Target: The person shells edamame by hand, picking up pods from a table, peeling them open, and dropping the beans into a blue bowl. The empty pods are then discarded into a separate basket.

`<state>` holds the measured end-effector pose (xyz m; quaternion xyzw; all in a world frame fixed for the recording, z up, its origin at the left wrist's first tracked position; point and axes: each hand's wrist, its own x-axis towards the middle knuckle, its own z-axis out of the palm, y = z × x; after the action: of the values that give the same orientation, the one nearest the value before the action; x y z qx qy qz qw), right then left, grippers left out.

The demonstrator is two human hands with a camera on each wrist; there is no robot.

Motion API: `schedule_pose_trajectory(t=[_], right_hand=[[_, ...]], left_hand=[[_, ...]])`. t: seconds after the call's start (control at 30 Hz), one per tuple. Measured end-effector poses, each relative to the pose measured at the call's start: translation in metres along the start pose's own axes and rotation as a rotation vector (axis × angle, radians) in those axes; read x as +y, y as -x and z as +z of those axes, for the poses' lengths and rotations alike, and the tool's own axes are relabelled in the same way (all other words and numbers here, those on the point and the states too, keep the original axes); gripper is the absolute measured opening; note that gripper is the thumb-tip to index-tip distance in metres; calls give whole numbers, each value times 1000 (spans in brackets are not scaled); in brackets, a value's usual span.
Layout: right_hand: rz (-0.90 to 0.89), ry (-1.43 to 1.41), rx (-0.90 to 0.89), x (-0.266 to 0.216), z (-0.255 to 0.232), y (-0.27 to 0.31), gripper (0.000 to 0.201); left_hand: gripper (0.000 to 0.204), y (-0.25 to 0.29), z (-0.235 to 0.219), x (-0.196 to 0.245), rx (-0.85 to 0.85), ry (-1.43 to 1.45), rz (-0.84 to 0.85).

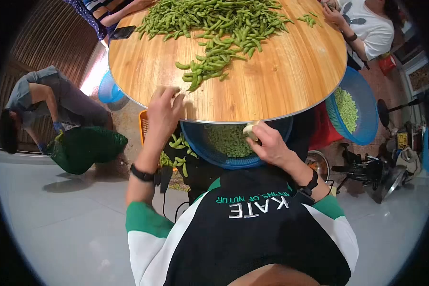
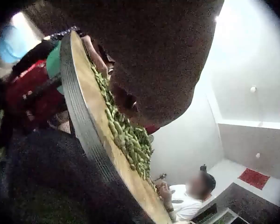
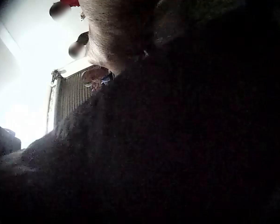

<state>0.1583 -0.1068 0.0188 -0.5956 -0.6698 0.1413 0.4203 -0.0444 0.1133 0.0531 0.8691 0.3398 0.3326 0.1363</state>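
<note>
Green pods [image 1: 209, 64] are spread over the round wooden table [image 1: 281, 90]. My left hand [image 1: 166, 110] is at the table's near edge, left of the closest pods, with its fingers bent. A bit of green shows at its fingertips; whether they pinch it I cannot tell. Just past the edge, my right hand [image 1: 270, 144] grips a small pale thing [image 1: 249, 132] between thumb and fingers, above a blue basket [image 1: 214, 159] of shelled beans [image 1: 231, 140]. The left wrist view shows pods [image 2: 128, 142] along the tabletop; the right wrist view is mostly dark.
An orange basket [image 1: 143, 126] and loose pods [image 1: 178, 143] lie below the left edge. Another blue basket [image 1: 367, 119] of beans stands right. A phone [image 1: 123, 32] lies at the table's far left. People sit around; one bends over a green sack [image 1: 88, 148].
</note>
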Motion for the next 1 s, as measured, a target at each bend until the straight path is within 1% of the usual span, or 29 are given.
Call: schedule_pose_trajectory(t=[0.03, 0.1, 0.13, 0.17, 0.2, 0.23, 0.3, 0.33, 0.37, 0.4, 0.43, 0.47, 0.5, 0.57, 0.6, 0.63, 0.7, 0.73, 0.83, 0.93, 1.0], right_hand=[[-1, 7, -5, 2, -1, 2, 18], [-26, 7, -43, 5, -3, 6, 19], [-24, 8, -45, 4, -4, 6, 19], [22, -45, -31, 1, -6, 6, 19], [68, -97, -14, -2, -8, 5, 19], [70, -99, -7, -3, -10, 3, 19], [403, -586, -27, -8, -12, 0, 22], [495, -647, -114, -10, -18, -4, 27], [492, -650, -105, -9, -20, -9, 27], [515, -739, -128, -10, -19, -12, 28], [541, -829, -152, -9, -19, -14, 30], [518, -909, -177, -2, -16, -14, 33], [519, -908, -169, -6, -14, -17, 33], [537, -1068, 0, -18, -7, -25, 38], [525, -1079, 6, -16, -4, -25, 42], [534, -1077, 12, -16, -3, -24, 42], [494, -1088, -52, -15, -3, -25, 43], [501, -1060, -88, -15, -2, -23, 44], [507, -1079, -115, -13, 4, -19, 45], [514, -1111, -123, -15, 7, -16, 46], [525, -1126, -138, -13, 10, -15, 46]], left_hand=[[16, -13, 16, -2, 12, -6, -36], [19, -30, 40, -10, 40, -34, -17], [19, -35, 48, -12, -12, -30, -62], [19, -37, 52, -13, -66, -27, -105], [20, -38, 51, -9, -75, 42, -136], [20, -38, 52, -8, -78, 40, -129], [20, -32, 49, -5, 152, 75, 144], [20, -29, 46, -1, 151, 71, 151], [18, -24, 43, 6, 28, 450, -66], [15, -18, 40, 16, -108, 823, -293], [15, -12, 35, 29, -120, 824, -293], [11, -7, 28, 44, -208, 974, -443], [7, -2, 26, 55, -294, 1120, -595], [2, 9, 32, 69, -380, 1220, -673], [3, 13, 31, 80, -388, 1301, -770], [3, 18, 34, 83, -397, 1305, -774], [2, 24, 43, 83, -427, 1384, -753], [1, 28, 49, 81, -402, 1367, -749], [1, 36, 59, 85, -376, 1412, -757], [2, 38, 57, 90, -311, 1339, -735], [1, 43, 57, 87, -305, 1348, -709]])
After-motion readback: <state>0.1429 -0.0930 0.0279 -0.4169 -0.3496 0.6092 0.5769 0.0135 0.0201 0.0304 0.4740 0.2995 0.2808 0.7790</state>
